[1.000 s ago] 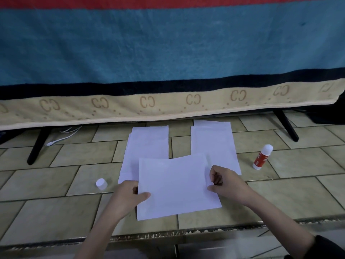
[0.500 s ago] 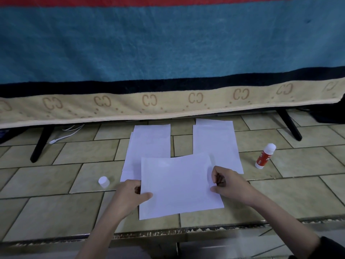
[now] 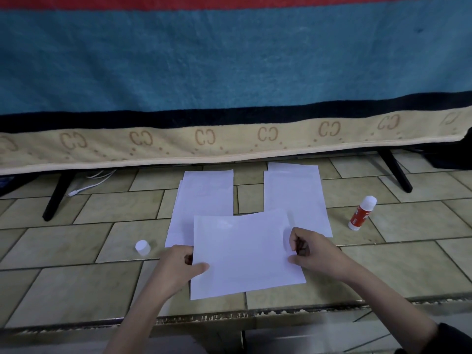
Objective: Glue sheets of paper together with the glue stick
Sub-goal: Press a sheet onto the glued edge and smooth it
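Paper is the thing in hand: one sheet (image 3: 245, 251) lies crosswise at lower centre, pinched at both short edges. The left hand (image 3: 178, 267) has its thumb on top of the sheet's left edge with the other fingers (image 3: 187, 259) curled beneath, clamped on the paper. The right hand (image 3: 314, 254) grips the right edge the same way, thumb over and fingers folded in, also closed on the sheet. Holding both ends likely keeps the thin sheet flat and lets it be squared before it is pressed or set down.

Two stacks (image 3: 204, 200) lie just above, side by side on the tiled floor (image 3: 76, 290), their lower ends overlapped by the held sheet. The left stack looks slightly fanned, which may mean several loose sheets; I cannot tell which pile is glued and which is waiting.

At the right of the frame the glue stick (image 3: 361, 213) stands uncapped, well apart from the paper, within reach of the right hand. Its cap (image 3: 142, 247) stands at the left, near the left hand. A striped blanket (image 3: 229, 72) hangs across the upper frame.
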